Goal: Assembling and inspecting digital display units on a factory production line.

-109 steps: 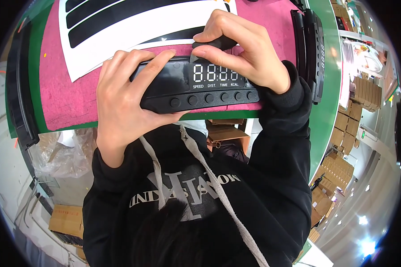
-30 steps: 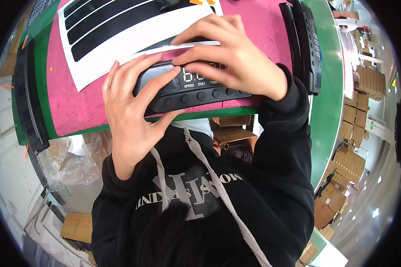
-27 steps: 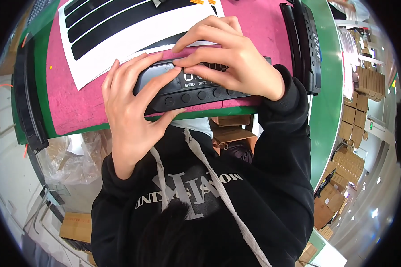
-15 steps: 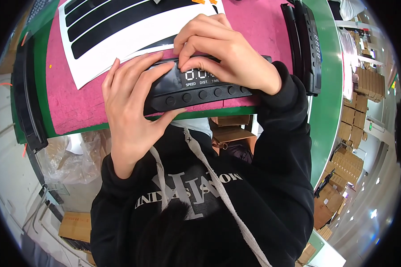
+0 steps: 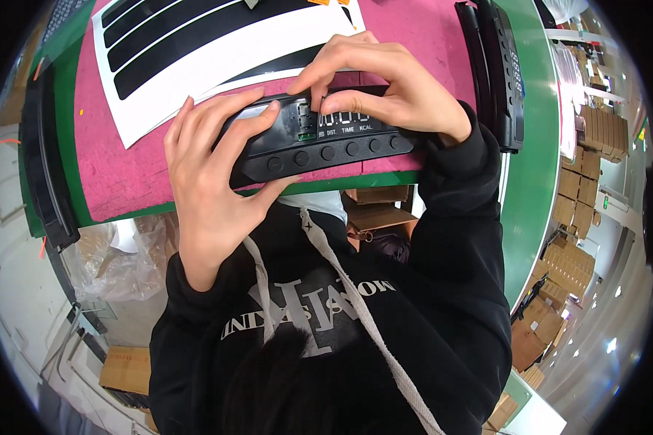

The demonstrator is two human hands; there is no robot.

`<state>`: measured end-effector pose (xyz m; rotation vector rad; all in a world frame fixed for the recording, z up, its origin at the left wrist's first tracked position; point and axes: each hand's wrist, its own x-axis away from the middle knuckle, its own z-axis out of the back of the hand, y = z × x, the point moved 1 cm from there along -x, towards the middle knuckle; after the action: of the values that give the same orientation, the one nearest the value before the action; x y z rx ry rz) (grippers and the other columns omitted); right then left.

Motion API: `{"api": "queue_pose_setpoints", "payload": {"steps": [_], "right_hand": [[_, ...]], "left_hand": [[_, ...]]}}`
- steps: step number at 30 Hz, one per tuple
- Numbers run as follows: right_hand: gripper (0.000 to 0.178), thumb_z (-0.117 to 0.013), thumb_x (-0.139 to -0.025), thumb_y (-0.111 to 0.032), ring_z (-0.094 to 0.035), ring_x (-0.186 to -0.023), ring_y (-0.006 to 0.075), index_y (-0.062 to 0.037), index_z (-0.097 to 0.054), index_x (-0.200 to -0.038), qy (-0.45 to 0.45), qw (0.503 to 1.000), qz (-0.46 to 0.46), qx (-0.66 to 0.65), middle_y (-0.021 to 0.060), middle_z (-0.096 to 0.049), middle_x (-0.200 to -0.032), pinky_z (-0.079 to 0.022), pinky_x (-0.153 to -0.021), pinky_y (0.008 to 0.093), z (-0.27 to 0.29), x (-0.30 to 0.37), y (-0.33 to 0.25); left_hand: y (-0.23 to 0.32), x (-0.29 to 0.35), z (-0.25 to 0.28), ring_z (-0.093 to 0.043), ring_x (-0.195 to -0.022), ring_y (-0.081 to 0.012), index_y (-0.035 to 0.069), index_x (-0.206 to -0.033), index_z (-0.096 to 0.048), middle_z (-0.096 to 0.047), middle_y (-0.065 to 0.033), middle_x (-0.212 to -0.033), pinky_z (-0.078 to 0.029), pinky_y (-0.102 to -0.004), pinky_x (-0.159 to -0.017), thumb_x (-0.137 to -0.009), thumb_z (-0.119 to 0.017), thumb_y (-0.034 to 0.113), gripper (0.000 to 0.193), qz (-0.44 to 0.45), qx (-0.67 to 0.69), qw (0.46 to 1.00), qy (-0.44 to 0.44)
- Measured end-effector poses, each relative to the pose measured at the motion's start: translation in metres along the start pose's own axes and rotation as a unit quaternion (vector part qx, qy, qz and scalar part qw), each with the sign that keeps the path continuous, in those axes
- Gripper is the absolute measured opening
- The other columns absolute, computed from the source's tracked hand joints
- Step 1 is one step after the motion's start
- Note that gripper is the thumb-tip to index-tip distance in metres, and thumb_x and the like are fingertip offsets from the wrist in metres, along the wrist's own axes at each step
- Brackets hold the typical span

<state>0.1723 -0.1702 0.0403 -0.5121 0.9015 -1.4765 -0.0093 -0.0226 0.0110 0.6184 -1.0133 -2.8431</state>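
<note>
A small-electronics assembly workshop, by all appearances: a green worktop [image 5: 533,138] covered partly by a pink mat [image 5: 421,23] carries a black display console [image 5: 289,162] with some circuitry exposed, a similar console [image 5: 512,101] near its right side and a white sheet [image 5: 196,81] of black panels. Brown cardboard cartons [image 5: 604,136] stand stacked beyond; a clear plastic bag [image 5: 116,268] shows at left.
</note>
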Motion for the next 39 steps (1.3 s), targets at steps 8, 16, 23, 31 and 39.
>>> {"api": "queue_pose_setpoints", "payload": {"steps": [8, 16, 23, 31, 39], "right_hand": [[0.016, -0.072, -0.084, -0.008, -0.063, -0.081, 0.0136, -0.0018, -0.070, -0.099, 0.182, 0.922, 0.063, -0.335, 0.0066, -0.069, -0.092, -0.051, -0.074, 0.0268, 0.052, 0.043, 0.020], [0.019, -0.074, -0.079, -0.004, -0.062, -0.079, 0.0173, 0.0009, -0.069, -0.097, 0.058, 0.993, -0.066, -0.081, 0.0046, -0.064, -0.078, -0.048, -0.074, 0.0310, 0.008, 0.006, -0.048], [0.034, -0.075, -0.076, 0.000, -0.064, -0.081, 0.0163, 0.0025, -0.065, -0.109, 0.080, 0.995, -0.050, -0.022, 0.0080, -0.067, -0.084, -0.048, -0.076, 0.0278, -0.004, 0.010, -0.062], [0.027, -0.065, -0.083, 0.001, -0.063, -0.091, 0.0174, 0.0064, -0.061, -0.110, 0.276, 0.952, -0.109, -0.077, 0.0130, -0.066, -0.096, -0.047, -0.084, 0.0281, -0.015, 0.058, -0.056], [0.014, -0.066, -0.085, 0.005, -0.060, -0.087, 0.0105, 0.0049, -0.064, -0.099, 0.344, 0.878, -0.213, -0.257, 0.0074, -0.066, -0.089, -0.046, -0.076, 0.0214, -0.033, 0.066, -0.058]], "left_hand": [[0.000, -0.001, 0.002, -0.055, -0.115, -0.0254, 0.013, -0.111, -0.065, -0.060, -0.0026, -0.122, -0.028, -0.0504, -0.111, -0.054, -0.087, 0.015, 0.061, 0.004, 0.001, 1.000, -0.005], [0.027, 0.000, 0.022, -0.057, -0.113, -0.0269, 0.010, -0.103, -0.069, -0.064, -0.0046, -0.117, -0.029, -0.0474, -0.109, -0.057, -0.087, 0.017, 0.049, 0.008, -0.001, 0.999, 0.042], [0.037, 0.005, 0.021, -0.057, -0.114, -0.0302, 0.000, -0.086, -0.068, -0.064, -0.0137, -0.115, -0.033, -0.0465, -0.104, -0.067, -0.081, 0.007, 0.024, -0.001, 0.055, 0.998, 0.038], [0.027, 0.015, 0.006, -0.058, -0.106, -0.0314, 0.001, -0.078, -0.068, -0.065, -0.0135, -0.107, -0.044, -0.0408, -0.091, -0.069, -0.078, -0.002, 0.014, 0.059, 0.297, 0.931, 0.204], [0.022, 0.018, -0.003, -0.058, -0.105, -0.0307, 0.001, -0.083, -0.070, -0.064, -0.0145, -0.109, -0.043, -0.0406, -0.092, -0.069, -0.079, -0.001, 0.017, 0.027, 0.300, 0.935, 0.189]]}}
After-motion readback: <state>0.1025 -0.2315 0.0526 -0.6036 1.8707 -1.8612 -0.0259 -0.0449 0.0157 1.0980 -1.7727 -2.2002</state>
